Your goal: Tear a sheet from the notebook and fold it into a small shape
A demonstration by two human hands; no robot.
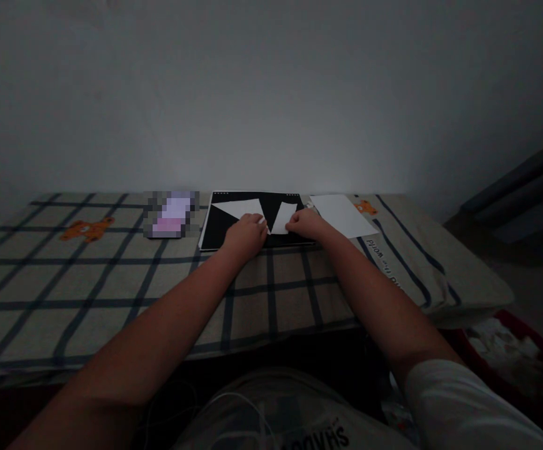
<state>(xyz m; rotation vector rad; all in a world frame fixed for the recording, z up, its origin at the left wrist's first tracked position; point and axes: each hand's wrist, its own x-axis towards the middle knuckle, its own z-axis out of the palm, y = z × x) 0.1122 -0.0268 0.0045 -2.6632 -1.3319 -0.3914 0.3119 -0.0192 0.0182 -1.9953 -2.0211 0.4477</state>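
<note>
We see 2 bare forearms reaching forward over a bed cover [112, 281], pale with a dark blue grid, and both hands meet on a black board [215, 231] that lies flat at the far edge, close to the grey wall [271, 94].

On the board lie 2 pieces of white paper. The larger white piece [236, 208], roughly a triangle, sits on the board's left half with its point towards the middle. The smaller white piece [283, 217], a narrow slanted shape, sits just right of it, and a thin dark gap of board shows between the 2.

The left hand [247, 235] rests knuckles up on the board, its fingers held together and bent down onto the lower right corner of the larger piece. The right hand [307, 223] lies at the right edge of the smaller piece, fingers together and pointing left, the fingertips touching the paper. The light is dim, and we cannot tell whether either hand pinches the paper or only presses on it.

Just right of the board lies a whole white sheet [341, 214], flat on the cover. Left of the board sits a pale purple object [172, 214], blurred beyond reading. 1 orange bear print [88, 229] shows on the cover at the left and a 2nd, smaller bear print [365, 207] beyond the white sheet. A white sleeve [463, 406] covers the right upper arm.
</note>
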